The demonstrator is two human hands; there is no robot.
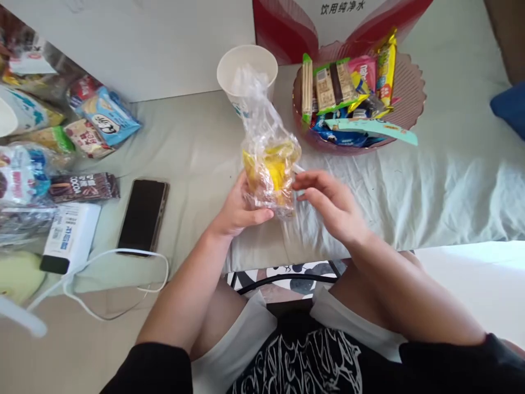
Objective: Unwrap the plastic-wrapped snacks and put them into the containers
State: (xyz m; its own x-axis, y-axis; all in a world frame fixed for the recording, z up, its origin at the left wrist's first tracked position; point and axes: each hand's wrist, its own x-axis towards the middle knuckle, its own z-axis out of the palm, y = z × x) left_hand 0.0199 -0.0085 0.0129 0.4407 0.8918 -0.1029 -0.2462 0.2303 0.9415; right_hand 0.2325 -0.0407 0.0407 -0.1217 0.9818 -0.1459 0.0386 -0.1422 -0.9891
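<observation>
A clear plastic bag [270, 180] with yellow-wrapped contents stands upright over the cloth, its loose top leaning toward a white paper cup [247, 71]. My left hand [241, 210] grips the bag's lower left side, thumb across the front. What exactly is inside the bag cannot be made out. To the right of it, my right hand [334, 205] has its fingers partly bent and spread, the tips close to the bag's side. Whether those fingertips touch the plastic is unclear. A small white end of something pokes out by them.
A pink ribbed bowl [410, 93] of wrapped snacks stands at the back right, before a red and white box [283, 27]. Leftward lie a phone [143, 216], a white device [73, 235] with a looped cable [164, 273], and several snack packs [109, 117].
</observation>
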